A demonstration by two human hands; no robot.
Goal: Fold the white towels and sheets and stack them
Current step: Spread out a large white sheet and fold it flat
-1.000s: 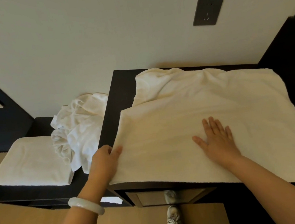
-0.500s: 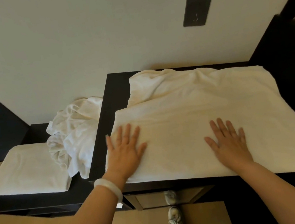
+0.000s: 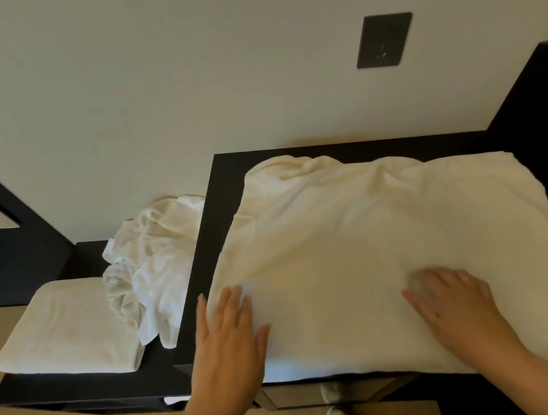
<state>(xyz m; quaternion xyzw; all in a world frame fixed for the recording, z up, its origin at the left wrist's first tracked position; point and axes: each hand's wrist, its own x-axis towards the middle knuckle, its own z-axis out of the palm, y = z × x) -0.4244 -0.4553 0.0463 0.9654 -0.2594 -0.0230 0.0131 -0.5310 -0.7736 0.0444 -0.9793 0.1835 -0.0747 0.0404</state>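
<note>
White terry fills the middle of the view: a large towel [image 3: 374, 246] is laid over the dark cabinet top [image 3: 213, 214], its near edge drawn just past the front lip and its right side spilling off the end. One layer appears to be laid over another, judging by the stepped edge at the far left, and the back edge is rumpled. The left hand [image 3: 228, 337] is pressed flat on the near left corner, fingers straight and a little spread, though they are softened by blur. The right hand [image 3: 457, 305] is set palm down near the middle of the near edge, fingers extended on the cloth. Nothing is pinched by either hand. Smoothing is what is read here: the fold is being flattened before it is halved again.

Down on the low bench [image 3: 80, 386] to the left, one folded towel [image 3: 63, 333] is laid square. A crumpled sheet [image 3: 155, 266] is heaped just beside it, touching its far right corner and leaning against the cabinet's side. The task is therefore judged to be early on: one piece done, one in hand, at least one untouched.

For the next move, an edge will need to be gripped, likely one of the short ends, and carried across to the opposite one with corners matched. The rumpled back edge should be pulled straight first, or the wrinkles will be locked into the fold. The overhang at the right should be watched too, since its weight could drag the cloth off.
</note>
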